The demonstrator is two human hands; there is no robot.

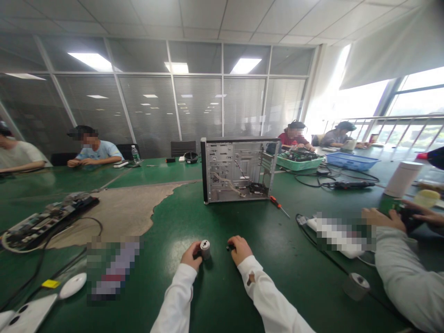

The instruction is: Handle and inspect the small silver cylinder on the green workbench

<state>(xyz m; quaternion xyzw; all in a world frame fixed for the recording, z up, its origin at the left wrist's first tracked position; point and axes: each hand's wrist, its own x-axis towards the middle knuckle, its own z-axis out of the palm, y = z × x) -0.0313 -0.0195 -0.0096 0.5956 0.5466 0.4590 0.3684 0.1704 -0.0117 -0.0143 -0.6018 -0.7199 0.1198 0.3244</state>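
My left hand (192, 255) is closed against the left side of a small silver metal cylinder (206, 250), which stands upright with a dark opening in its top. To the right of it, my right hand (240, 249) pinches a small dark piece (229, 248) whose kind I cannot make out. Both hands rest low over the green table (194, 222), a short gap apart. Beyond them stands an open computer case (239, 171), its inside and some loose cables showing. A screwdriver (276, 202) with an orange handle lies at the case's right corner.
At left lie a circuit assembly (52, 219) with cables, a white mouse (73, 285) and a phone (31, 317). A white power strip (336, 236) and a second metal cylinder (356, 286) are at right, beside a co-worker's sleeve (402, 268). Green (300, 162) and blue baskets (352, 161) stand farther back.
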